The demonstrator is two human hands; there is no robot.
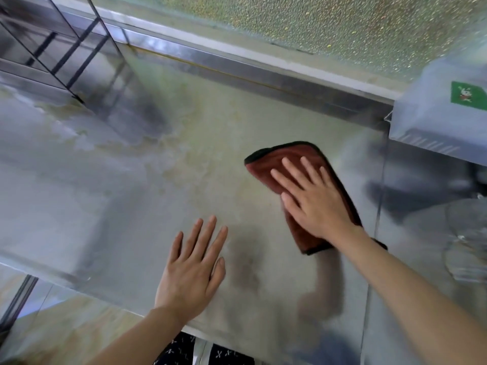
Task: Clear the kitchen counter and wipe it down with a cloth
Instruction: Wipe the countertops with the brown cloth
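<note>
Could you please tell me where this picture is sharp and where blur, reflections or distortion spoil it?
Head view: the left hand, right hand and brown cloth are fairly sharp; the steel counter is hazy with soft reflections and dim shadows beside the hands; the wire rack upper left and the grey appliance at right are smeared; the wide lens bends the counter's edges.

Black wire rack [66, 48] at far left, upright. Pebbled glass pane [316, 22] along the back. Grey box [434, 119] with green sticker [467, 96] at right. Tiled floor [66, 327] below.
</note>
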